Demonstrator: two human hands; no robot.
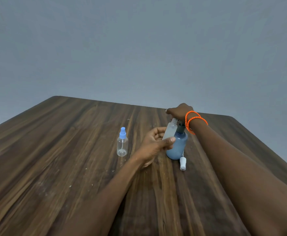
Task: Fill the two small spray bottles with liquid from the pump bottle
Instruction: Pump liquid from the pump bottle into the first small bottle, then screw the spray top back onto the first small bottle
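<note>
Left hand (158,143) grips a frosted, uncapped small spray bottle (169,132), thumb across its front and curled fingers behind, tilted so its neck sits under the right hand (179,112) — which is cupped down over the dark pump head of the blue rounded pump bottle (177,147), nozzle hidden, grip on it hard to tell. Left of the fingers stands a clear spray bottle (122,143) with blue cap; a white sprayer cap (183,163) lies on the wood-grain table (71,167) — orange bead bracelets (194,121) ring the right wrist.
</note>
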